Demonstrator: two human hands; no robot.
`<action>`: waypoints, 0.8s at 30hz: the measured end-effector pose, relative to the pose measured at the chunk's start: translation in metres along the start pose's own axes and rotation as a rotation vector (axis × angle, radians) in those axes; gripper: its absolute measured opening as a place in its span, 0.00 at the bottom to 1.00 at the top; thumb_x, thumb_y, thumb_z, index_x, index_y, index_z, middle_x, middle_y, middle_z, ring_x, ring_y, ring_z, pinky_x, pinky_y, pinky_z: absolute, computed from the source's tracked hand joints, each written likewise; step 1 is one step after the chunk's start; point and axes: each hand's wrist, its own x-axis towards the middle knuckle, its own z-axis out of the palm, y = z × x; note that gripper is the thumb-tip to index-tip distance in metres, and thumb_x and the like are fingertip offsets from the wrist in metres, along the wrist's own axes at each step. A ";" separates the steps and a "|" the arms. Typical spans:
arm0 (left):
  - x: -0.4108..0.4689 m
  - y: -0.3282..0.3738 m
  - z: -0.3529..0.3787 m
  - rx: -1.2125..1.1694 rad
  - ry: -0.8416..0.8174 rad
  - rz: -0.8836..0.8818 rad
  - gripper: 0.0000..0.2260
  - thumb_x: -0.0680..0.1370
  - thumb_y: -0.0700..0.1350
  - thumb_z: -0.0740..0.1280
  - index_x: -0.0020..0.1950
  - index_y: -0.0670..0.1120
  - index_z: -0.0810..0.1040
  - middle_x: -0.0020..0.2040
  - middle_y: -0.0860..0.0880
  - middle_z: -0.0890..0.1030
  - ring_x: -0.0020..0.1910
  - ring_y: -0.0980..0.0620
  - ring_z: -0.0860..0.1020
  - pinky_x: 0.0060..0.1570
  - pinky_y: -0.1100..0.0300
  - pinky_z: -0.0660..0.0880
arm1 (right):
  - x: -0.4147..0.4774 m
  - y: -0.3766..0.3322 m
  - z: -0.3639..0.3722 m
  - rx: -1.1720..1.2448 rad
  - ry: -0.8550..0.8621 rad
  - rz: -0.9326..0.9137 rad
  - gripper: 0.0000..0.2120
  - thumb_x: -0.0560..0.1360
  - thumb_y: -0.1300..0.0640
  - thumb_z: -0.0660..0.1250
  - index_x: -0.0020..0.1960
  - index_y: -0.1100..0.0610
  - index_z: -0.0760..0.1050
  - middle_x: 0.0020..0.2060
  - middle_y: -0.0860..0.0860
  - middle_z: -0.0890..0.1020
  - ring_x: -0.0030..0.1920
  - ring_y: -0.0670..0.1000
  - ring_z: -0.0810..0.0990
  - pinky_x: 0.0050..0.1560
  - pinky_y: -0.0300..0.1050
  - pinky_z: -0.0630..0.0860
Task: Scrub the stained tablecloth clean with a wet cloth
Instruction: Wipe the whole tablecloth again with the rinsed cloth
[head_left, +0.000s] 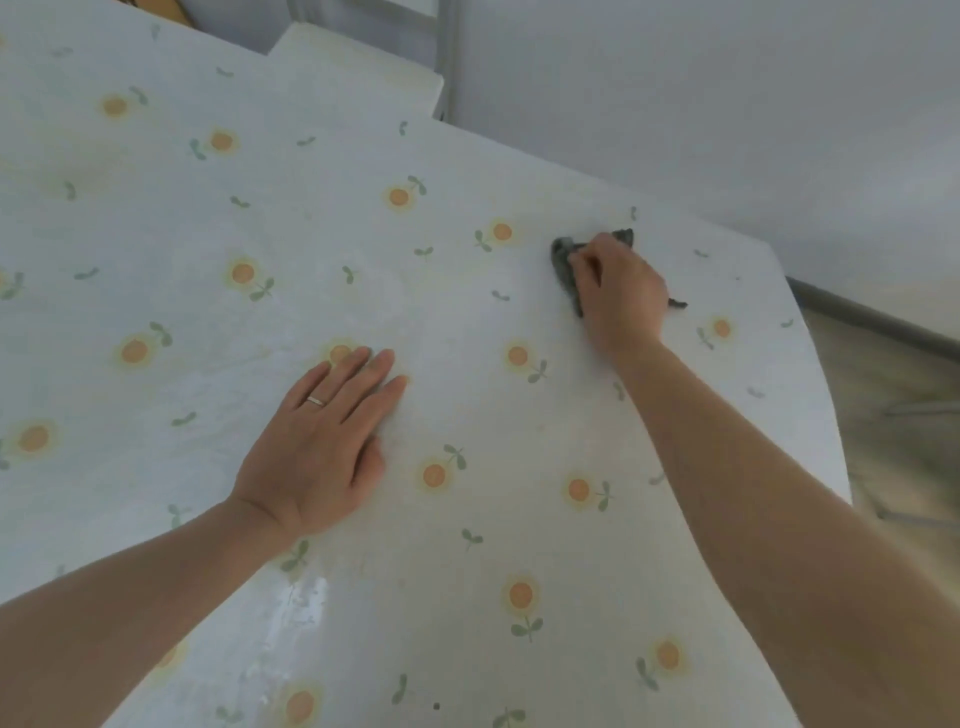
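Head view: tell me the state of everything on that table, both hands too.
tablecloth, spread flat, wet sheen near the front edge.
cloth, bunched up, pressed on the tablecloth.
left hand, flat on the tablecloth, fingers straight.
right hand, gripping the cloth.

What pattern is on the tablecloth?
Small orange flowers with green leaves on a pale tablecloth, clear in the head view.
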 end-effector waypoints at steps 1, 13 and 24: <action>0.002 -0.001 0.000 0.002 0.013 0.005 0.27 0.79 0.48 0.55 0.78 0.44 0.70 0.81 0.44 0.65 0.81 0.43 0.63 0.79 0.43 0.60 | 0.030 0.002 0.000 -0.021 0.052 0.121 0.11 0.82 0.46 0.58 0.47 0.52 0.71 0.39 0.50 0.78 0.42 0.57 0.79 0.39 0.46 0.65; -0.001 0.001 0.001 0.018 0.000 0.001 0.27 0.79 0.48 0.56 0.78 0.43 0.71 0.81 0.44 0.65 0.80 0.43 0.63 0.77 0.42 0.62 | -0.052 -0.066 0.012 0.108 -0.188 -0.293 0.10 0.81 0.49 0.63 0.46 0.54 0.76 0.40 0.49 0.81 0.38 0.53 0.78 0.41 0.51 0.75; 0.000 0.000 0.002 0.020 -0.004 0.004 0.27 0.79 0.47 0.56 0.79 0.44 0.70 0.82 0.44 0.64 0.81 0.44 0.62 0.78 0.42 0.61 | 0.109 -0.060 0.031 0.035 -0.014 0.185 0.10 0.83 0.49 0.57 0.53 0.54 0.73 0.45 0.53 0.81 0.49 0.58 0.81 0.43 0.47 0.68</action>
